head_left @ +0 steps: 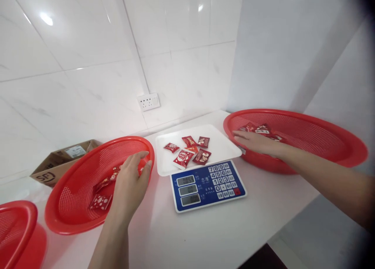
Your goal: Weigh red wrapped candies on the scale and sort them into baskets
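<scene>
My left hand (132, 180) is over the near side of the left red mesh basket (73, 190), with curved fingers and the thumb apart. A bit of red and white wrapper shows in the gap between them; it looks loose, not gripped. Red packets, one with white dots (100, 202), lie in that basket. My right hand (258, 142) stretches flat over the rim of the right red basket (310, 130), beside small red packets (262, 129). Between the hands, several red packets (183, 158) lie on the white tray (164, 165) of a weighing scale (208, 187) with a blue keypad.
Another red basket (17, 226) stands at the far left. Behind the left basket is an open cardboard box (55, 163). The white table (181, 237) meets a tiled wall with a power socket (149, 102).
</scene>
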`<action>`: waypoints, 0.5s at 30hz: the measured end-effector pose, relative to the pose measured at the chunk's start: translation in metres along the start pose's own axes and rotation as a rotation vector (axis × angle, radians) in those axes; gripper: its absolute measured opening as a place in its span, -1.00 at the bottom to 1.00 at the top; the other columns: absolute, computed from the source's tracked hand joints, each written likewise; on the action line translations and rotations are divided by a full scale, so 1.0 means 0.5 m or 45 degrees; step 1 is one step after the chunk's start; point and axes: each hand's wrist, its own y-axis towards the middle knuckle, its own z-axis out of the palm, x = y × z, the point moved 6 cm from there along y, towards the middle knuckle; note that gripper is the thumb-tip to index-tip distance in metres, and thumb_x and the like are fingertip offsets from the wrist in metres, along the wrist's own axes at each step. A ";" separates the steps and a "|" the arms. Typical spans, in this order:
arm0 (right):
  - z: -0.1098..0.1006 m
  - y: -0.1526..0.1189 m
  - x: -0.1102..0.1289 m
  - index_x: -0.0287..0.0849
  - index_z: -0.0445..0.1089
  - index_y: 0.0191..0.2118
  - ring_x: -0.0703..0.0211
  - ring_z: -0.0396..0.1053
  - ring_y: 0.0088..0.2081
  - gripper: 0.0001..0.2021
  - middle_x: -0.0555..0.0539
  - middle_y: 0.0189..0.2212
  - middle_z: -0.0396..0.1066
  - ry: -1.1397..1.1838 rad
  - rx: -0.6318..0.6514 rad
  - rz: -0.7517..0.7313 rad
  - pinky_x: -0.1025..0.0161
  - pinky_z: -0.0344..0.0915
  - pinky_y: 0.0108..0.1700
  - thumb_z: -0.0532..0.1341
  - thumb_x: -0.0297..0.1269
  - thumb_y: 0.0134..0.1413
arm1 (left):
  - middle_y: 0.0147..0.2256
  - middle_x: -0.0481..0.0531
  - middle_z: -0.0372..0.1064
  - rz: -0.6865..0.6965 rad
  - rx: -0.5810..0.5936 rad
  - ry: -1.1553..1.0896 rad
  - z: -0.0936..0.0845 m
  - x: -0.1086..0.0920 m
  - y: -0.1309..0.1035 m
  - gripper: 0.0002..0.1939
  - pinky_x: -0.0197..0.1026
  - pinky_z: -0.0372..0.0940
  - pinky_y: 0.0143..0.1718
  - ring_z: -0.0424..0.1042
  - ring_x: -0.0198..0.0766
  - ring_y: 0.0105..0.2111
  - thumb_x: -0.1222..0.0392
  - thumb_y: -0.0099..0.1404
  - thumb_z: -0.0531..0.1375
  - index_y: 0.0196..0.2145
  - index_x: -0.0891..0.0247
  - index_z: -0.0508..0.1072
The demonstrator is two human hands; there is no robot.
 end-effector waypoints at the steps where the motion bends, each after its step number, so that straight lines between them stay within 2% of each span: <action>1: 0.004 0.003 -0.004 -0.39 0.06 0.24 -0.13 0.03 0.23 -0.42 -0.27 0.24 0.05 0.007 0.006 0.001 0.07 0.00 0.20 -0.17 -0.12 0.23 | 0.00 0.13 0.34 0.007 0.051 0.023 0.008 0.005 0.002 -0.62 -0.08 0.28 -0.14 0.33 -0.02 -0.02 0.03 0.28 -0.02 0.00 0.19 0.32; 3: 0.007 0.006 -0.004 -0.38 0.06 0.24 -0.11 0.03 0.23 -0.43 -0.25 0.24 0.04 0.014 0.013 -0.014 0.09 -0.04 0.22 -0.17 -0.13 0.23 | 0.09 0.17 0.24 -0.001 0.170 0.067 0.027 0.018 0.005 -0.54 -0.03 0.25 -0.08 0.27 0.01 0.06 0.04 0.30 -0.06 0.11 0.21 0.22; 6: 0.006 0.006 0.000 -0.39 0.06 0.24 -0.11 0.04 0.23 -0.42 -0.26 0.24 0.05 0.016 0.016 -0.036 0.08 -0.07 0.23 -0.17 -0.12 0.23 | 0.16 0.18 0.16 -0.050 0.338 0.110 0.053 0.037 0.005 -0.51 -0.01 0.23 -0.05 0.21 0.03 0.11 0.05 0.31 -0.09 0.17 0.21 0.13; 9: 0.006 0.003 0.001 -0.40 0.05 0.25 -0.10 0.04 0.23 -0.41 -0.26 0.24 0.05 0.022 0.013 -0.034 0.09 -0.06 0.23 -0.18 -0.11 0.23 | 0.11 0.19 0.25 -0.087 0.440 0.126 0.066 0.047 0.001 -0.51 -0.02 0.24 -0.09 0.28 0.01 0.06 0.07 0.33 -0.12 0.18 0.20 0.10; 12: 0.006 0.000 0.000 -0.39 0.04 0.25 -0.08 0.03 0.23 -0.40 -0.23 0.24 0.05 0.029 0.010 -0.009 0.07 -0.06 0.24 -0.17 -0.09 0.22 | 0.00 0.17 0.37 -0.065 0.481 0.176 0.069 0.047 -0.003 -0.54 -0.07 0.27 -0.19 0.39 0.01 -0.05 0.08 0.34 -0.14 0.16 0.16 0.13; 15: 0.005 -0.001 -0.001 -0.37 0.05 0.25 -0.05 0.04 0.23 -0.39 -0.20 0.24 0.06 0.049 -0.002 0.013 0.06 -0.05 0.24 -0.15 -0.08 0.21 | -0.02 0.15 0.39 -0.017 0.503 0.217 0.068 0.044 -0.005 -0.56 -0.12 0.27 -0.26 0.42 0.00 -0.09 0.10 0.34 -0.14 0.14 0.13 0.17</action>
